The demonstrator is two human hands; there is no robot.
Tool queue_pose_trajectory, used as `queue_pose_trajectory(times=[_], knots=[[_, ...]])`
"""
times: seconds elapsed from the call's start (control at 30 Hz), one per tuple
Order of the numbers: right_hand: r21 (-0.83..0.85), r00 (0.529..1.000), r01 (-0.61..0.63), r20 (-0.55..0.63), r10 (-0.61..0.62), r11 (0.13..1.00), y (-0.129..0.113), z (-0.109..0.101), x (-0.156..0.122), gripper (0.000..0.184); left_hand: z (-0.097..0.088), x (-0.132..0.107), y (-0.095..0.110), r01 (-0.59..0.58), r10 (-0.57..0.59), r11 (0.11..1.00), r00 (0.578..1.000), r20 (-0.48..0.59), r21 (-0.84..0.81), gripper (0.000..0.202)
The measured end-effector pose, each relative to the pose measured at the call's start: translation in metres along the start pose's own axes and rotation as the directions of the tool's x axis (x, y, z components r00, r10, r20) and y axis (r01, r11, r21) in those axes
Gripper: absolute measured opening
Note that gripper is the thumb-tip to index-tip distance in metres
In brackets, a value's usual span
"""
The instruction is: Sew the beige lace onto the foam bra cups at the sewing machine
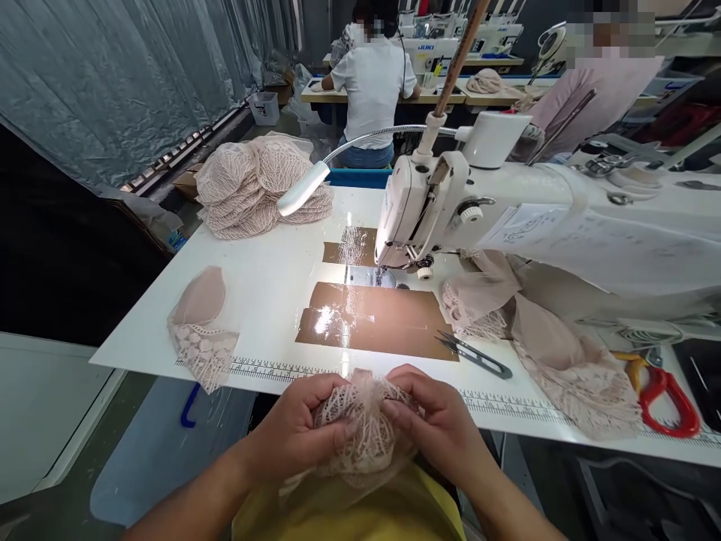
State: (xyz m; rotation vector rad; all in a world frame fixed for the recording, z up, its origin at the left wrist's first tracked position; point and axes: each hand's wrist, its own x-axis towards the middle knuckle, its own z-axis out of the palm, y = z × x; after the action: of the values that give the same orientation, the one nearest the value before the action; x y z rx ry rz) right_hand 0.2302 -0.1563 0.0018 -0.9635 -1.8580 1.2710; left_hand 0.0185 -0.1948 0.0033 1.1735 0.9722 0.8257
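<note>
Between my two hands, just off the table's front edge, is a bunched piece of beige lace fabric [366, 439]. My left hand [312, 428] pinches its left side between thumb and fingers. On the other side, my right hand [431, 417] is closed on the gathered lace, thumb toward the middle. Black thread snips [478, 357] lie on the table to the right, beyond my right hand. A single beige cup piece with a lace edge [206, 323] rests at the table's left front. Ahead stands a white sewing machine [444, 210], its needle area above the metal plate.
A stack of lace pieces [259, 184] sits at the back left. More beige lace pieces [568, 361] and red-handled scissors [670, 402] lie on the right. Brown tape [377, 319] covers part of the white table [270, 278]. A lamp [304, 189] overhangs it. Two people sit beyond.
</note>
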Motion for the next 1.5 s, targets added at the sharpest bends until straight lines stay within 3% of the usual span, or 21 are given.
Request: queue_pose_trajectory(times=[0.23, 0.37, 0.43, 0.5, 0.6, 0.67, 0.73, 0.8, 0.9, 1.0, 1.1, 1.17, 1.2, 1.23, 1.27, 1.33, 1.37, 1.43, 1.5], knots=[[0.088, 0.993, -0.092, 0.086, 0.085, 0.992, 0.003, -0.001, 0.007, 0.019, -0.001, 0.001, 0.002, -0.119, 0.121, 0.981, 0.993, -0.003, 0.151, 0.014], [0.299, 0.959, -0.195, 0.257, 0.118, 0.934, 0.003, 0.002, 0.01, 0.024, -0.001, 0.004, 0.002, -0.18, 0.175, 0.969, 0.983, 0.047, 0.17, 0.019], [0.404, 0.938, -0.278, 0.31, 0.156, 0.871, 0.007, 0.006, 0.008, 0.026, -0.001, 0.004, 0.001, -0.121, 0.12, 0.992, 0.992, 0.03, 0.036, 0.021], [0.5, 0.936, -0.335, 0.275, 0.22, 0.799, 0.012, 0.01, 0.006, 0.025, -0.003, 0.003, -0.003, -0.01, 0.007, 0.968, 1.0, -0.016, -0.252, 0.018], [0.644, 0.949, -0.286, 0.088, 0.302, 0.71, 0.017, 0.013, 0.004, 0.023, -0.005, -0.002, -0.013, 0.058, -0.113, 0.693, 0.993, -0.029, -0.719, 0.034], [0.691, 0.946, -0.206, -0.04, 0.322, 0.693, 0.017, 0.014, 0.005, 0.024, -0.001, -0.007, -0.021, 0.052, -0.103, 0.547, 0.995, -0.005, -0.836, 0.065], [0.647, 0.947, -0.164, -0.107, 0.301, 0.745, 0.014, 0.017, 0.008, 0.022, 0.008, -0.008, -0.025, 0.057, -0.08, 0.528, 0.997, 0.017, -0.847, 0.08], [0.541, 0.962, -0.165, -0.096, 0.255, 0.825, 0.009, 0.022, 0.012, 0.02, 0.02, -0.006, -0.023, 0.064, -0.108, 0.565, 0.994, 0.003, -0.823, 0.068], [0.466, 0.973, -0.171, -0.057, 0.223, 0.868, 0.007, 0.033, 0.015, 0.023, 0.035, 0.005, -0.017, 0.003, -0.197, 0.638, 0.967, -0.16, -0.77, 0.045], [0.608, 0.938, -0.184, -0.126, 0.322, 0.773, 0.011, 0.036, 0.016, 0.025, 0.039, 0.011, -0.019, -0.012, -0.275, 0.676, 0.924, -0.267, -0.737, 0.038], [0.745, 0.879, -0.155, -0.197, 0.435, 0.649, 0.015, 0.026, 0.016, 0.025, 0.027, 0.003, -0.032, 0.025, -0.248, 0.72, 0.943, -0.223, -0.694, 0.005], [0.776, 0.86, -0.12, -0.231, 0.455, 0.619, 0.015, 0.016, 0.016, 0.028, 0.012, -0.01, -0.035, 0.083, -0.144, 0.788, 0.988, -0.052, -0.61, 0.026], [0.775, 0.863, -0.126, -0.223, 0.454, 0.62, 0.013, 0.011, 0.016, 0.028, 0.002, -0.017, -0.033, 0.114, -0.082, 0.828, 0.993, 0.081, -0.549, 0.037], [0.761, 0.876, -0.156, -0.188, 0.444, 0.629, 0.012, 0.008, 0.016, 0.028, -0.008, -0.024, -0.029, 0.143, -0.044, 0.888, 0.973, 0.228, -0.437, 0.041], [0.736, 0.896, -0.2, -0.129, 0.424, 0.647, 0.009, 0.006, 0.016, 0.028, -0.017, -0.029, -0.021, 0.099, -0.018, 0.943, 0.968, 0.249, -0.319, 0.036], [0.65, 0.933, -0.293, 0.033, 0.359, 0.702, 0.005, 0.008, 0.015, 0.027, -0.03, -0.034, -0.002, -0.1, 0.106, 0.992, 0.99, 0.097, -0.071, 0.019], [0.598, 0.942, -0.317, 0.107, 0.319, 0.736, 0.003, 0.012, 0.015, 0.026, -0.034, -0.033, 0.008, -0.145, 0.145, 0.985, 0.989, 0.011, 0.094, 0.03], [0.506, 0.947, -0.319, 0.196, 0.253, 0.802, 0.0, 0.019, 0.015, 0.025, -0.035, -0.027, 0.022, -0.14, 0.177, 0.919, 0.982, -0.07, 0.368, 0.06], [0.423, 0.955, -0.284, 0.209, 0.212, 0.861, -0.003, 0.026, 0.015, 0.024, -0.03, -0.017, 0.027, -0.09, 0.125, 0.892, 0.991, -0.05, 0.443, 0.058]])
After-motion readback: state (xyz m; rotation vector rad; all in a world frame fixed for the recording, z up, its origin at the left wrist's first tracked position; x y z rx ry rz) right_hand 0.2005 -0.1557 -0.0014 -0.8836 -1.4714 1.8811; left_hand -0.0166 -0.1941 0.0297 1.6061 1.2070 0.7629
